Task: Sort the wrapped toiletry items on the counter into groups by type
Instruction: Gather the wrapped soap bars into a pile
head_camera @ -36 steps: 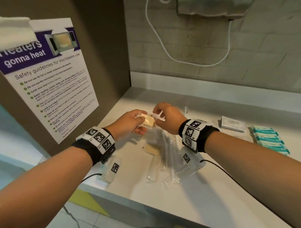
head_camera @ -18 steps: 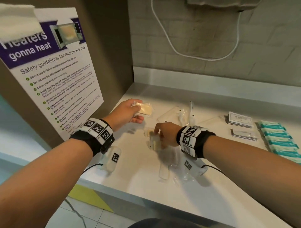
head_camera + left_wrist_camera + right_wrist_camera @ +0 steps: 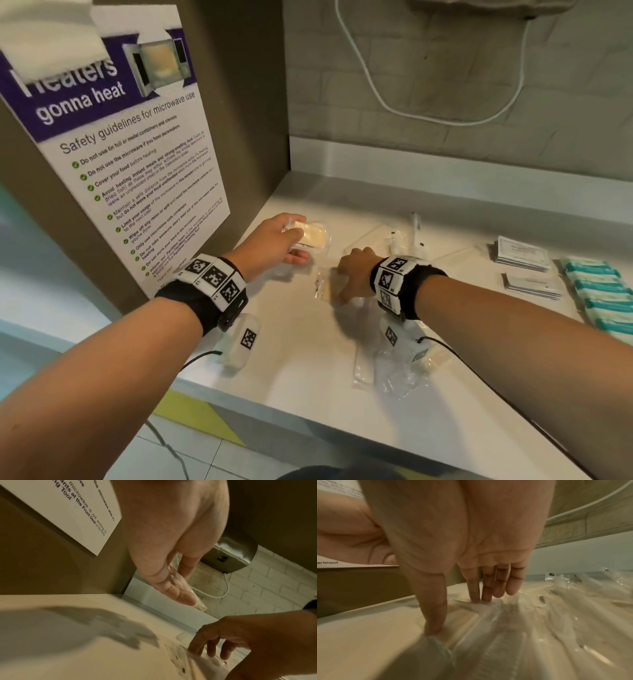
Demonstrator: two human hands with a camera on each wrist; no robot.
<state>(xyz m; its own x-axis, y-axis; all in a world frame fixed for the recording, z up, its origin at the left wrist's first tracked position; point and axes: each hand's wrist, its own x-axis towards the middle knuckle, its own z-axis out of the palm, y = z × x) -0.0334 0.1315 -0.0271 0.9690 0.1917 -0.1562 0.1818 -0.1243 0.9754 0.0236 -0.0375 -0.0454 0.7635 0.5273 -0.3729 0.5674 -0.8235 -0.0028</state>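
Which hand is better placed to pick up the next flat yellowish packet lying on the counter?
The right hand. Its fingertips already rest on the yellowish packet on the counter. The left hand is occupied: it holds a similar wrapped packet above the counter.

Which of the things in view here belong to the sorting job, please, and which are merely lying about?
Part of the job:
- wrapped soap bar, held in the left hand
- second wrapped packet under the right hand
- clear-wrapped items at the counter's front
- white sachets
- teal packets

Just lying about:
- microwave poster
- white cable
- wall-mounted metal unit
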